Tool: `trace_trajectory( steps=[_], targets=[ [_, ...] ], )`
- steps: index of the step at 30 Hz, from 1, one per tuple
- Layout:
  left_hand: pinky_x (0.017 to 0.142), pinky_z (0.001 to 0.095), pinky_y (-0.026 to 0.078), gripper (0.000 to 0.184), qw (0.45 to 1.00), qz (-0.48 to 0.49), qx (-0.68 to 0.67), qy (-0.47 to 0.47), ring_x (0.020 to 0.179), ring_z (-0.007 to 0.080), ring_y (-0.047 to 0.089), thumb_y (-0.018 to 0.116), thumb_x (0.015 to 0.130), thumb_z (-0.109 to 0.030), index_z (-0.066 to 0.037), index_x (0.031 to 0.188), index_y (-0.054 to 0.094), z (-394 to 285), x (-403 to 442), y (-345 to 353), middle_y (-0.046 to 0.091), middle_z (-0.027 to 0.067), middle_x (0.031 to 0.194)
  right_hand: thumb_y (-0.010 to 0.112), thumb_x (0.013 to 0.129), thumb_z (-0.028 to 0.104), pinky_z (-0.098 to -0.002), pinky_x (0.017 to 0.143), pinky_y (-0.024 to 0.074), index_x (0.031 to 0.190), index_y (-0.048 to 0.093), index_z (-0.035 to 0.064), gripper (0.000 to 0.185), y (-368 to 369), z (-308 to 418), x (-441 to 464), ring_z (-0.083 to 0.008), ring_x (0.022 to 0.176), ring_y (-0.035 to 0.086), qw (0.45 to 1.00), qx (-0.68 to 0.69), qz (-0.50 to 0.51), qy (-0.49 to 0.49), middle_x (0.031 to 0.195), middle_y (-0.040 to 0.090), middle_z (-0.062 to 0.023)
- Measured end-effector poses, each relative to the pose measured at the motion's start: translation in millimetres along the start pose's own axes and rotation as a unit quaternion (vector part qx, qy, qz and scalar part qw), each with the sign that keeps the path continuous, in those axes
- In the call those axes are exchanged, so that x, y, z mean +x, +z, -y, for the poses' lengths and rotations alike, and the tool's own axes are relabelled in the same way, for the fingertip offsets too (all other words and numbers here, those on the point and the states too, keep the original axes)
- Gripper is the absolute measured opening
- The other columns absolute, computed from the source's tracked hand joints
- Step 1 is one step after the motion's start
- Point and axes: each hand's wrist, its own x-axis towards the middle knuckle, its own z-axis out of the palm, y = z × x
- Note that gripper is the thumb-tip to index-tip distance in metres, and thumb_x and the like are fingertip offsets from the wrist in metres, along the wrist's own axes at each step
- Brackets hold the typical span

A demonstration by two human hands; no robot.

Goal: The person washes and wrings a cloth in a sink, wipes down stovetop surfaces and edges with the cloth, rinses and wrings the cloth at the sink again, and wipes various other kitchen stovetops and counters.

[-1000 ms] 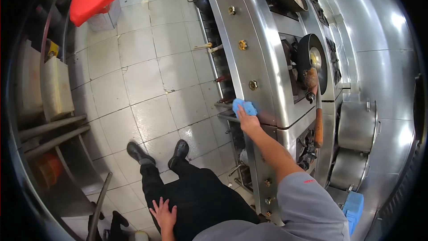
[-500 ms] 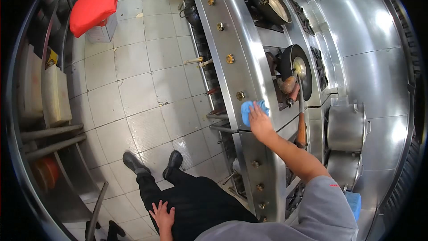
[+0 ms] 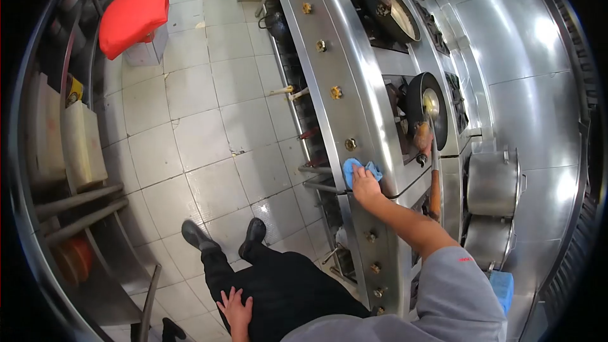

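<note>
My right hand grips a crumpled blue cloth and presses it against the steel front panel of the stove. The cloth lies just below a brass-coloured knob, near the seam between two stove sections. Part of it is covered by my fingers. My left hand rests on my thigh, fingers spread, holding nothing.
On the burners stand a black wok with a ladle in it and another pan. Two steel pots are at the right. A red-covered stool stands on the tiled floor; shelving runs along the left.
My right hand and the cloth have slid slightly down the panel, away from the knob towards the seam. The whole view has shifted a little. My left hand stays on my thigh.
</note>
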Motion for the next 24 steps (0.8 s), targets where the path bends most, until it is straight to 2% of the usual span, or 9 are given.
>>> trace_trajectory(
  steps=[4, 6, 11, 13, 15, 17, 20, 22, 24],
  targets=[
    [0.110, 0.0576, 0.008, 0.046, 1.000, -0.014, 0.016, -0.005, 0.137, 0.0354, 0.023, 0.064, 0.079, -0.033, -0.012, 0.120, 0.060, 8.0, 8.3, -18.6, 0.045, 0.0083, 0.139, 0.044, 0.088, 0.022, -0.0358, 0.088, 0.0357, 0.123, 0.056, -0.0008, 0.044, 18.0, 41.6, 64.6, -0.0277, 0.114, 0.043, 0.999, -0.015, 0.038, 0.002, 0.143, 0.036, -0.0192],
    [0.111, 0.0574, 0.008, 0.046, 1.000, -0.011, 0.016, -0.014, 0.137, 0.0353, 0.023, 0.065, 0.078, -0.033, -0.012, 0.119, 0.060, 9.0, 8.8, -23.2, 0.045, 0.0084, 0.139, 0.044, 0.089, 0.022, -0.0378, 0.089, 0.0348, 0.122, 0.057, 0.0000, 0.042, 16.1, 52.8, 100.2, -0.0260, 0.112, 0.044, 0.996, 0.001, 0.022, 0.085, 0.144, 0.034, -0.0197],
    [0.111, 0.0572, 0.007, 0.046, 1.000, 0.001, 0.026, -0.016, 0.137, 0.0354, 0.023, 0.066, 0.077, -0.031, -0.012, 0.119, 0.060, 14.8, 10.9, -22.6, 0.045, 0.0083, 0.139, 0.041, 0.092, 0.020, -0.0382, 0.069, 0.0463, 0.128, 0.051, -0.0026, 0.043, -41.5, 16.3, 169.9, -0.0239, 0.103, 0.052, 0.985, 0.032, 0.090, 0.141, 0.148, 0.028, -0.0194],
    [0.111, 0.0572, 0.007, 0.046, 0.999, 0.006, 0.029, -0.019, 0.137, 0.0356, 0.023, 0.067, 0.077, -0.031, -0.012, 0.118, 0.060, 15.1, 10.2, -25.3, 0.045, 0.0083, 0.139, 0.047, 0.090, 0.020, -0.0365, 0.067, 0.0501, 0.131, 0.047, -0.0010, 0.047, -31.8, 18.6, 175.4, -0.0240, 0.092, 0.062, 0.975, 0.083, 0.039, 0.200, 0.133, 0.046, -0.0237],
    [0.111, 0.0572, 0.007, 0.046, 1.000, 0.007, 0.022, -0.014, 0.137, 0.0356, 0.023, 0.067, 0.077, -0.032, -0.013, 0.118, 0.060, 20.3, 10.0, -23.2, 0.045, 0.0081, 0.139, 0.047, 0.089, 0.024, -0.0395, 0.051, 0.0483, 0.143, 0.026, -0.0009, 0.063, -16.8, 31.0, 145.1, -0.0238, 0.072, 0.065, 0.924, 0.269, 0.094, 0.254, 0.102, 0.065, -0.0206],
    [0.111, 0.0571, 0.007, 0.046, 1.000, 0.006, 0.012, -0.008, 0.137, 0.0357, 0.023, 0.067, 0.077, -0.032, -0.013, 0.119, 0.060, 22.2, 9.9, -23.8, 0.044, 0.0079, 0.139, 0.047, 0.088, 0.024, -0.0420, 0.056, 0.0506, 0.145, 0.017, 0.0024, 0.068, 29.4, 51.0, 102.6, -0.0260, 0.066, 0.066, 0.930, 0.272, 0.023, 0.246, 0.078, 0.067, -0.0151],
    [0.111, 0.0574, 0.008, 0.047, 1.000, 0.005, -0.004, -0.002, 0.137, 0.0355, 0.023, 0.066, 0.078, -0.033, -0.012, 0.119, 0.060, 21.1, 11.4, -29.5, 0.044, 0.0076, 0.139, 0.046, 0.088, 0.022, -0.0436, 0.060, 0.0517, 0.144, 0.022, 0.0036, 0.064, 41.5, 49.2, 46.6, -0.0284, 0.070, 0.067, 0.928, 0.291, 0.036, 0.230, 0.083, 0.067, -0.0157],
    [0.110, 0.0579, 0.010, 0.047, 1.000, 0.006, 0.002, -0.006, 0.137, 0.0356, 0.024, 0.065, 0.079, -0.035, -0.013, 0.120, 0.059, 19.8, 14.0, -32.5, 0.045, 0.0075, 0.139, 0.046, 0.088, 0.021, -0.0454, 0.063, 0.0517, 0.144, 0.022, 0.0040, 0.064, 47.5, 39.7, 29.4, -0.0283, 0.069, 0.067, 0.963, 0.211, 0.058, 0.159, 0.084, 0.067, -0.0155],
    [0.110, 0.0581, 0.011, 0.047, 1.000, 0.006, 0.002, 0.006, 0.137, 0.0356, 0.025, 0.064, 0.079, -0.036, -0.013, 0.120, 0.059, 22.0, 16.8, -37.3, 0.045, 0.0078, 0.139, 0.046, 0.088, 0.020, -0.0434, 0.062, 0.0526, 0.142, 0.028, 0.0039, 0.060, 29.8, 21.5, 18.0, -0.0266, 0.070, 0.067, 0.971, 0.178, 0.040, 0.157, 0.087, 0.068, -0.0147]
  ],
)
